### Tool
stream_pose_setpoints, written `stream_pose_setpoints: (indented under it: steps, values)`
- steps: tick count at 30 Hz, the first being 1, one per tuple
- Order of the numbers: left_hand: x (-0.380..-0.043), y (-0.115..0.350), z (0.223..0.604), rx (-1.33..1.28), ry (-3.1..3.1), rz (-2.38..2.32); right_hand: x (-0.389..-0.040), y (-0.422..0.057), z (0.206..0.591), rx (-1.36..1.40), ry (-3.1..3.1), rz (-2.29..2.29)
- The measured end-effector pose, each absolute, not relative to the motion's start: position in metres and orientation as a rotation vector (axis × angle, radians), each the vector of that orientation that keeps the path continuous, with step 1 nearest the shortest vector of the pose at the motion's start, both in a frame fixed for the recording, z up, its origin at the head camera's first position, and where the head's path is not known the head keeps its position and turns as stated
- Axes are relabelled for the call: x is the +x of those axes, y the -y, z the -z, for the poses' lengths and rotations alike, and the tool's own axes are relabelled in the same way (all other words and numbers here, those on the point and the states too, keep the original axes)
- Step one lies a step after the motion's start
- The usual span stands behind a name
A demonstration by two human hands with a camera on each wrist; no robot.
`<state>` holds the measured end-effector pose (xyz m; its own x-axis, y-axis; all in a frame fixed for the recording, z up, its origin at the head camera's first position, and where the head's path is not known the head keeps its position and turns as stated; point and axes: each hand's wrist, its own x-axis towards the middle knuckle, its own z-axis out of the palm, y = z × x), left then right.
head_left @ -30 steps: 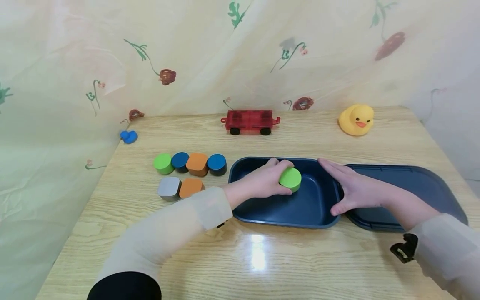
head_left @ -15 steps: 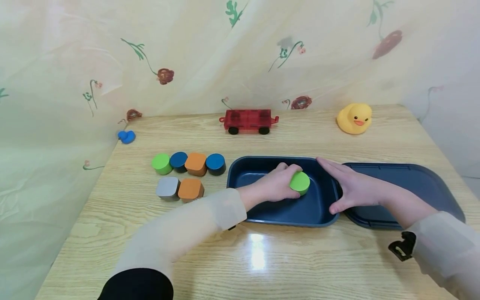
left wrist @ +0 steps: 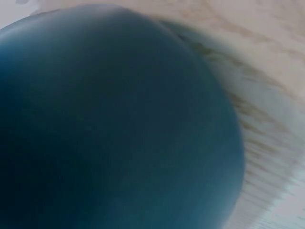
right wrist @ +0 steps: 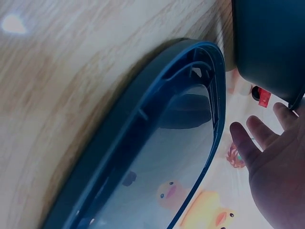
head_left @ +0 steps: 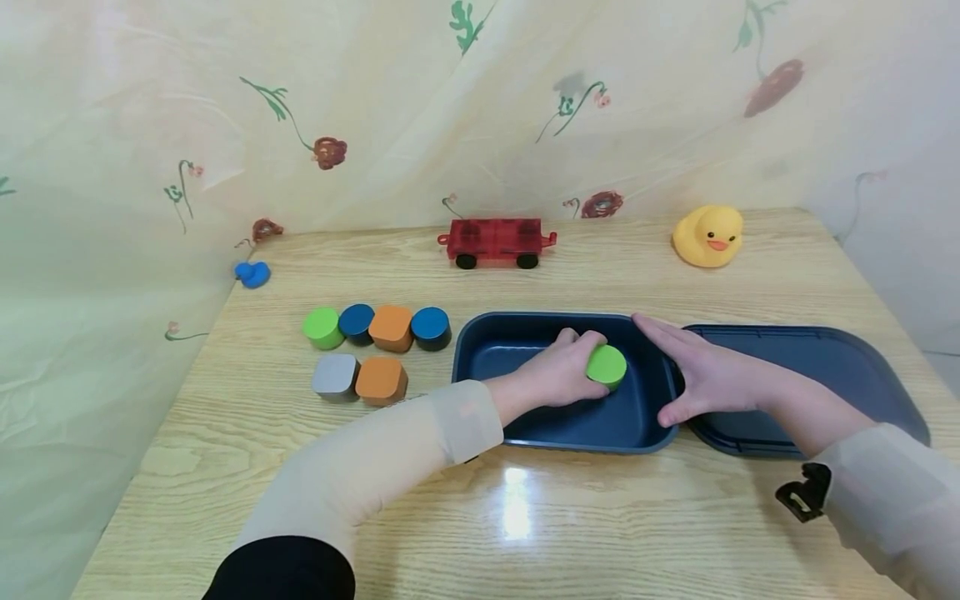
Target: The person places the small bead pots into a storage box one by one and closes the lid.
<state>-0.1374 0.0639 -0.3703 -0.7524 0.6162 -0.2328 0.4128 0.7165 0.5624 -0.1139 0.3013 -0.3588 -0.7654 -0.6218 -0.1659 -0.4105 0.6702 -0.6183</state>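
In the head view my left hand point(head_left: 564, 371) reaches into a dark blue box point(head_left: 566, 443) and grips a green round block point(head_left: 607, 367), low over the box's floor near its right half. My right hand point(head_left: 708, 371) lies spread along the box's right end, fingertips at the far rim and thumb at the near side. Its fingers look straight in the right wrist view, beside the outer wall of the box point(right wrist: 274, 43). A dark blue curved wall point(left wrist: 119, 119) fills most of the left wrist view, which hides the left fingers.
Right of the box lies a dark blue lid point(head_left: 832, 375), partly under the right forearm. At left stand several blocks, among them a grey block point(head_left: 336, 377) and an orange block point(head_left: 382, 380). Behind are a red toy wagon point(head_left: 497, 243), yellow duck point(head_left: 708, 237) and blue duck point(head_left: 252, 274).
My left hand has moved right and slightly lower inside the box, carrying the green block with it. The right hand keeps its place at the box's right end.
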Motion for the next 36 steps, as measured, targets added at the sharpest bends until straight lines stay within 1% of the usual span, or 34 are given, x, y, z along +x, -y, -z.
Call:
stream_pose_setpoints:
  steps: [12, 21, 30, 36]
  values:
    - [-0.137, -0.065, 0.367, 0.807, -2.545, -0.664, -0.115, -0.301, 0.361, -0.833, -2.503, 0.827]
    - [-0.138, -0.053, 0.346, 0.820, -2.548, -0.631, -0.115, -0.300, 0.359, -0.799, -2.514, 0.807]
    - [-0.150, -0.020, 0.319, 0.840, -2.496, -0.788, -0.115, -0.299, 0.356, -0.802, -2.521, 0.782]
    - [-0.160, 0.010, 0.305, 0.779, -2.511, -0.928, -0.116, -0.300, 0.356, -0.781, -2.525, 0.769]
